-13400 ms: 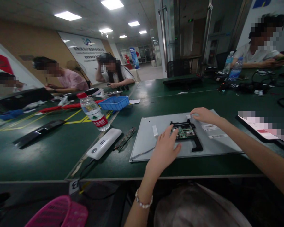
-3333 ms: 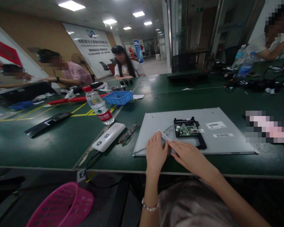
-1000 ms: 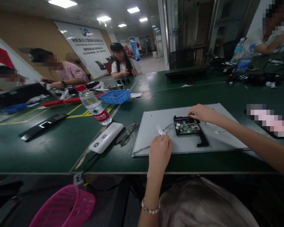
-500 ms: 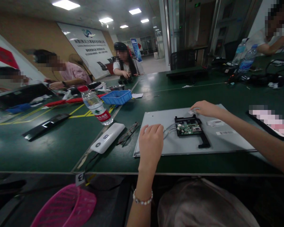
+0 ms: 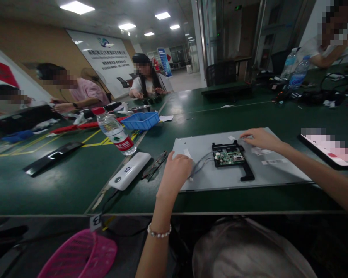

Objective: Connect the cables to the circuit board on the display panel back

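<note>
A flat grey panel (image 5: 203, 178) lies on the green table, with a green circuit board (image 5: 229, 157) in a black frame (image 5: 247, 171) on top. Grey cables (image 5: 203, 160) run left from the board toward my left hand (image 5: 176, 170), whose curled fingers rest over the panel's left part; what they hold, if anything, is hidden. My right hand (image 5: 259, 139) is over the panel's upper right, just beyond the frame's corner, its fingers stretched out and apart with nothing visible in them. A small white piece (image 5: 231, 138) lies on the panel near its fingertips.
Left of the panel are glasses (image 5: 155, 166), a white power bank (image 5: 130, 171), a water bottle (image 5: 116, 133) and a blue tray (image 5: 141, 121). A phone (image 5: 330, 152) lies to the right. A pink basket (image 5: 78, 255) stands below the table edge. People sit around.
My left hand has moved slightly left and tilted, uncovering a white tab and more of the cables. My right hand has shifted right, off the small white piece, which now lies on the panel.
</note>
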`<move>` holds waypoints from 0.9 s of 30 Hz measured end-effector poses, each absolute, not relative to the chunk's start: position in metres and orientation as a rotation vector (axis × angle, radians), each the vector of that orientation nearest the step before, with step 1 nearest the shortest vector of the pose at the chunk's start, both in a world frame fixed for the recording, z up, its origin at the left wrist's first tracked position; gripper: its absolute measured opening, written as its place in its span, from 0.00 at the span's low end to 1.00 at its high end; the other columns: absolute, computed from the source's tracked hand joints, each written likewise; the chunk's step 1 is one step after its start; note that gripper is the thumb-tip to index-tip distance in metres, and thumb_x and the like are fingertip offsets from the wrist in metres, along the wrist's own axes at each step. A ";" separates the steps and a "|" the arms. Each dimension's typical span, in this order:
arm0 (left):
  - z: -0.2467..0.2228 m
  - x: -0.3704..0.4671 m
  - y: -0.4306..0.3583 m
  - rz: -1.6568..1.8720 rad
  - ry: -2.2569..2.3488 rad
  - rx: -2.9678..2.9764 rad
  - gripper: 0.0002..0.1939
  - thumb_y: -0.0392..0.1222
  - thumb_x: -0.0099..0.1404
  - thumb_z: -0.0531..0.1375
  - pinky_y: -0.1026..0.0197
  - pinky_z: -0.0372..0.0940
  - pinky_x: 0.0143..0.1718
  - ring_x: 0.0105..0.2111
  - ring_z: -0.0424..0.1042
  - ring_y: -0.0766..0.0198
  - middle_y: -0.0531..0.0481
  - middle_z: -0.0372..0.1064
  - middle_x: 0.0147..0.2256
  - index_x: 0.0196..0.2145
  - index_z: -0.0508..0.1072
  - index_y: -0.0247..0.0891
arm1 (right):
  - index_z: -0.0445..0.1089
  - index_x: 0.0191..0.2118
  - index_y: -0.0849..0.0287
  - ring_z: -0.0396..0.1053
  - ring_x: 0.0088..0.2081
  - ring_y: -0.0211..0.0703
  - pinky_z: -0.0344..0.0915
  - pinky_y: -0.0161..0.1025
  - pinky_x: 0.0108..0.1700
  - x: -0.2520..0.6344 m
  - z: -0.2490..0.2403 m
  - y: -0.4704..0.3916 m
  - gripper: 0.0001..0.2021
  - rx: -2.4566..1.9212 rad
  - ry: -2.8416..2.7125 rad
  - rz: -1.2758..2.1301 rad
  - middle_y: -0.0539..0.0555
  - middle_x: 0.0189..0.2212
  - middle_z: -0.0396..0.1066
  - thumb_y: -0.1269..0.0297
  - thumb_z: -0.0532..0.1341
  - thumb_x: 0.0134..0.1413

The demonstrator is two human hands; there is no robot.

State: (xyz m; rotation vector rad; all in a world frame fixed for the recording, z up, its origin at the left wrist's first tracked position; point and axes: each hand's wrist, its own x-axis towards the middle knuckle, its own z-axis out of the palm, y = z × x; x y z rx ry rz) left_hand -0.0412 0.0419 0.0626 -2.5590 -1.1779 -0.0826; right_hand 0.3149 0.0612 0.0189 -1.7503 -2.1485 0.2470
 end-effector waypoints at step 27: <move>0.040 0.042 0.119 -0.315 -1.141 -2.885 0.12 0.40 0.65 0.56 0.61 0.65 0.43 0.40 0.73 0.59 0.46 0.75 0.40 0.43 0.76 0.39 | 0.74 0.45 0.57 0.70 0.48 0.51 0.65 0.46 0.49 0.311 0.024 0.097 0.13 -1.368 -2.556 -0.027 0.57 0.45 0.74 0.66 0.56 0.57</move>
